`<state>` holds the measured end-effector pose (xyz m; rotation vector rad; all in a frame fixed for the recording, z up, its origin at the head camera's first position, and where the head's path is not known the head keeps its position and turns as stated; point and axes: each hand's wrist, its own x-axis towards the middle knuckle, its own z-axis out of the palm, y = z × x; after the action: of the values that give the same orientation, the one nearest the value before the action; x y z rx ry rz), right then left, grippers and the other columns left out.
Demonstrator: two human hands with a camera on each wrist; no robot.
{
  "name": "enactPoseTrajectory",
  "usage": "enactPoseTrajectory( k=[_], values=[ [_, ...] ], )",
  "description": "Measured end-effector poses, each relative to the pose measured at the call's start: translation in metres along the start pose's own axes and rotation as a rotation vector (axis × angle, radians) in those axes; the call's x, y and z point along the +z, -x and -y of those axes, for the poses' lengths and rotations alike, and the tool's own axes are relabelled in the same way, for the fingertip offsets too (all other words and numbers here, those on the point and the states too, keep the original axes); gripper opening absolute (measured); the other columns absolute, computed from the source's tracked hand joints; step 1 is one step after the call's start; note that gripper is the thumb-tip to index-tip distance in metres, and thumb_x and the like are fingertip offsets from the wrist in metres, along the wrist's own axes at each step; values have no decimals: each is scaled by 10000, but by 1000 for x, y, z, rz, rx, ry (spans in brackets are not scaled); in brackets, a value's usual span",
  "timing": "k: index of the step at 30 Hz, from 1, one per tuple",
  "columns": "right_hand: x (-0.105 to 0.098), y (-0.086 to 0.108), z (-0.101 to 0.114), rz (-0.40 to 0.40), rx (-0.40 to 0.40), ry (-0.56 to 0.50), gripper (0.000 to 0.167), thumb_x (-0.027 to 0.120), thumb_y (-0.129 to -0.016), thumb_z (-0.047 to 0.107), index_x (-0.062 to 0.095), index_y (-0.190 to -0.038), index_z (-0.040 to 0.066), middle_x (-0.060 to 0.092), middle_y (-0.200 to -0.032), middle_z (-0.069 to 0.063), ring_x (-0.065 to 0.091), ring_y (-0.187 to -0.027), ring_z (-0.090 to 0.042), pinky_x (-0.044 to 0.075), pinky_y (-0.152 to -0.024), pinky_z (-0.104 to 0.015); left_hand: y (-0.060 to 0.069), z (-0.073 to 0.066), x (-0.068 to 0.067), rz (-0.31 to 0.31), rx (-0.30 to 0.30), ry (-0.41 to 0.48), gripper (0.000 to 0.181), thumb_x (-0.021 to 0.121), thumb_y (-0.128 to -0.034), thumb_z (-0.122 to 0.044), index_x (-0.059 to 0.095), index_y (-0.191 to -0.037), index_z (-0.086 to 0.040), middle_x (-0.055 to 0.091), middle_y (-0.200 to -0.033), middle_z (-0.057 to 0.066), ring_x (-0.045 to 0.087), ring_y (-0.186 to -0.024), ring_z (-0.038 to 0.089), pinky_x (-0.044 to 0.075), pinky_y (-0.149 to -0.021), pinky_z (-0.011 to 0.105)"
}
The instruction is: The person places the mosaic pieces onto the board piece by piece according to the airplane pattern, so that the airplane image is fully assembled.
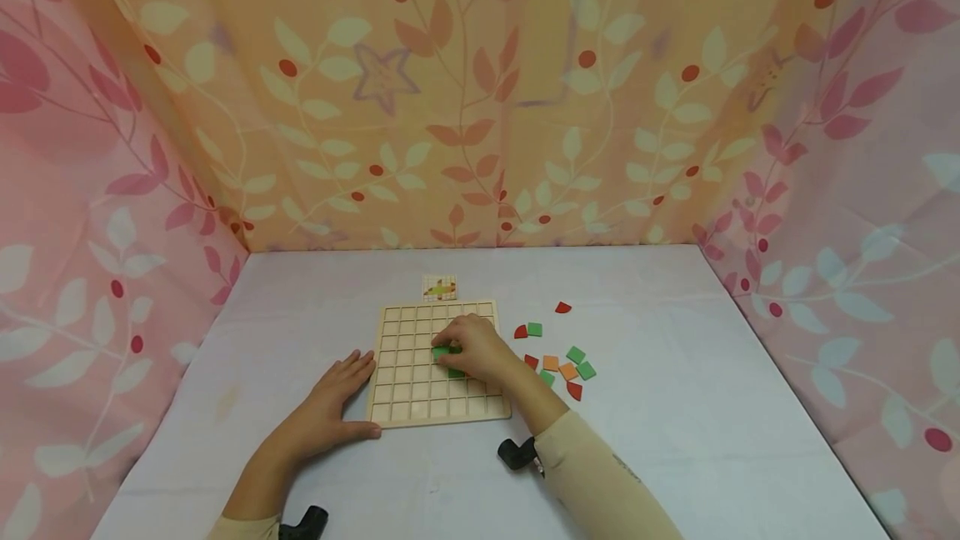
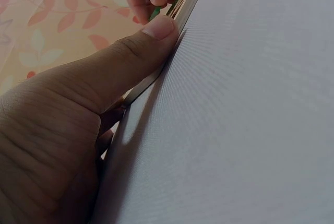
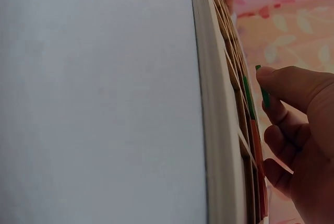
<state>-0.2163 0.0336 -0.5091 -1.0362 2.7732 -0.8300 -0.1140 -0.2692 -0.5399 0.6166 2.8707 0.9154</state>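
- My right hand pinches a thin, flat green tile between thumb and forefinger, just above the board; my other fingers curl loosely.
- The square wooden board lies on the white tabletop, pale and unpainted, its raised strips forming a grid of shallow square cells.
- In the right wrist view, green, orange and red tiles sit along it.
- My left hand rests at its left edge, fingers extended, thumb spread to the near corner.
- Right of it lie green squares, orange squares and red rounded wedges.
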Motion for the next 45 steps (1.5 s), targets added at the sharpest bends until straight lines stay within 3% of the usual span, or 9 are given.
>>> enactPoseTrajectory(
  k=[6, 21, 30, 39, 45],
  values=[
    [3, -1, 3, 11, 19, 22, 250, 790, -896, 295, 797, -1142, 248, 704, -1086, 113, 562, -1028, -112, 451, -928, -356, -1, 0, 0, 3, 5, -11, 1179, 838, -689, -658, 366, -1587, -58, 288, -1685, 67, 171, -1576, 349, 94, -1285, 510],
    [7, -4, 6, 14, 79, 47, 245, 802, -883, 319, 796, -1127, 298, 674, -1079, 127, 539, -1041, -108, 438, -980, -385, -2, 1, 1, 5, 7, -22, 1189, 837, -683, -668, 363, -1589, -61, 288, -1685, 64, 172, -1577, 342, 58, -1299, 434],
    [7, -4, 6, 17, 82, 43, 229, 804, -888, 331, 801, -1115, 301, 661, -1064, 125, 533, -1015, -98, 430, -938, -376, -2, -3, -1, 11, -9, -8, 1189, 855, -680, -639, 364, -1585, -45, 282, -1685, 78, 165, -1576, 356, 101, -1279, 530],
    [7, -6, 9, 16, 84, 56, 234, 814, -873, 323, 807, -1105, 295, 657, -1066, 126, 528, -1012, -95, 425, -902, -349, 0, 0, -1, 10, -2, -18, 1192, 837, -685, -664, 358, -1590, -54, 281, -1687, 73, 171, -1576, 351, 1, -1298, 328],
    [9, -7, 8, 18, 86, 69, 237, 815, -873, 323, 804, -1109, 306, 666, -1077, 134, 541, -1035, -93, 432, -930, -356, 0, 0, 0, 7, 5, -13, 1188, 841, -686, -655, 360, -1588, -51, 286, -1685, 82, 173, -1574, 359, 7, -1301, 342]
  ],
)
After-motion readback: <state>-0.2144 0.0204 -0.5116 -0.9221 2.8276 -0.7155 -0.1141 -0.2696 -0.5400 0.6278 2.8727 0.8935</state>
